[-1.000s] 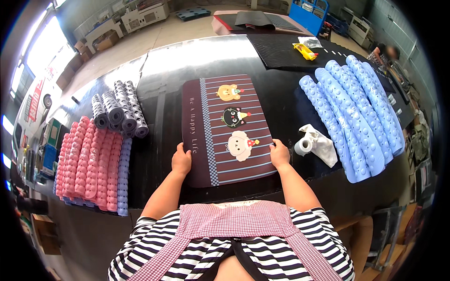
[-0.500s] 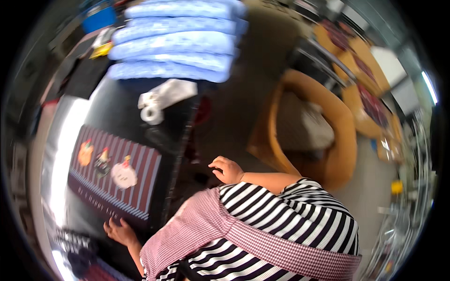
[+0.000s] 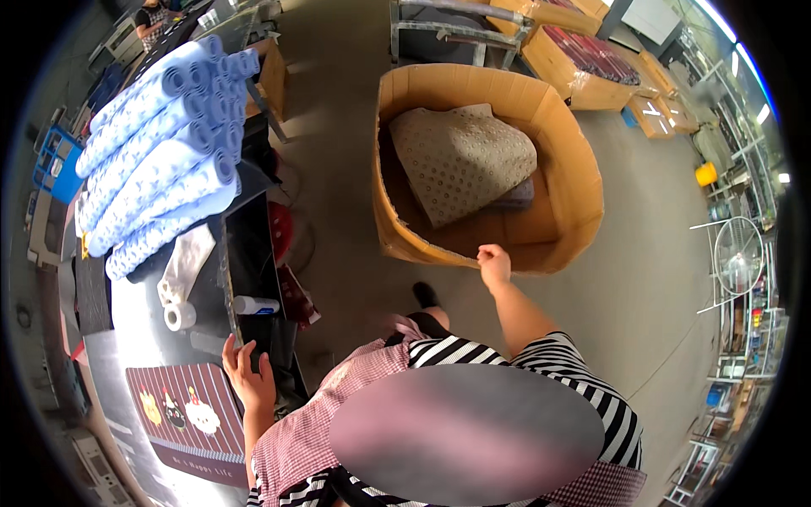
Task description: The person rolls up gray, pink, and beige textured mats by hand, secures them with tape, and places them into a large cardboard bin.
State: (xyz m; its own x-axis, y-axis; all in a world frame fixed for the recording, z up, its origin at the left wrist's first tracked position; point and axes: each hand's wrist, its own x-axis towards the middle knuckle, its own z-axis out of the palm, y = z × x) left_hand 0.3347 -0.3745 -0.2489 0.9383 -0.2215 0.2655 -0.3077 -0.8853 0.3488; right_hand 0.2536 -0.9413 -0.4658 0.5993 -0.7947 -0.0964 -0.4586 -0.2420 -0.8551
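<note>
My right hand [image 3: 495, 266] is at the near rim of a large cardboard box [image 3: 570, 169], its fingers curled over the edge. Inside the box lies a grey-beige dotted mat [image 3: 460, 156], bent over, with another flat grey piece [image 3: 514, 197] partly under it. At the table's edge my left hand [image 3: 250, 380] has its fingers apart and holds nothing. Just left of it, a dark maroon striped mat [image 3: 221, 427] with cartoon animals lies flat on the table.
Blue patterned rolls [image 3: 160, 144] are stacked on the table's far end. Nearer are a white cloth [image 3: 187, 258] and a white tape roll [image 3: 179, 317]. A white bottle [image 3: 256, 305] lies below the table edge. A metal-framed cart [image 3: 456, 34] stands beyond the box.
The view has swung right, bringing the box to the middle. My right hand has reached the box's rim. My left hand has gone from the mat's lower edge to the table's edge.
</note>
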